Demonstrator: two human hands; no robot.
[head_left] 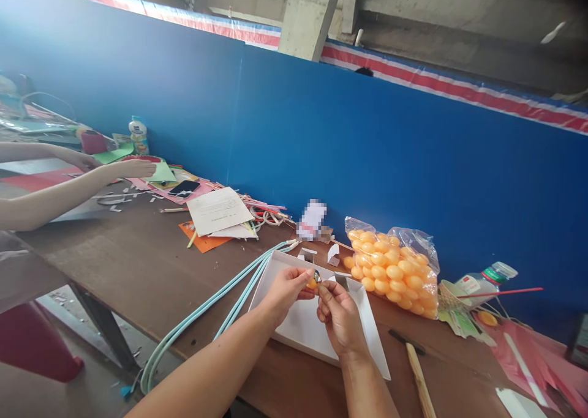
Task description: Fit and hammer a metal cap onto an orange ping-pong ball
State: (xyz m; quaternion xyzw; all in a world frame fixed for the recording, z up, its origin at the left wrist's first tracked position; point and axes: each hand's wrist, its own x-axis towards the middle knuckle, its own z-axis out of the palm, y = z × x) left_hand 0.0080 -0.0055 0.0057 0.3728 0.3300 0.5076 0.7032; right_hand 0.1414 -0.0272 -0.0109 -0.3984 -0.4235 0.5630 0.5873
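Note:
My left hand (291, 289) and my right hand (337, 311) meet over a shallow white box (301, 326). Between their fingertips is a small orange-yellow piece (313, 283) with a shiny, dark metallic part. Its exact kind is too small to make out. The left thumb and fingers pinch it from the left, and the right fingers close on its metallic end. My fingers hide much of it. Beyond the box stands a clear plastic bag of orange balls (390, 271). Light-blue cords (220, 295) run along the box's left side and hang over the table edge.
A hammer (417, 375) lies right of the box. Papers (218, 211), a phone (184, 188) and sticks cover the back left. Another person's arms (78, 185) reach in there, a hand on green paper. At the right are a clear bottle (487, 280) and pink sheets (537, 363). A blue partition (285, 136) stands behind.

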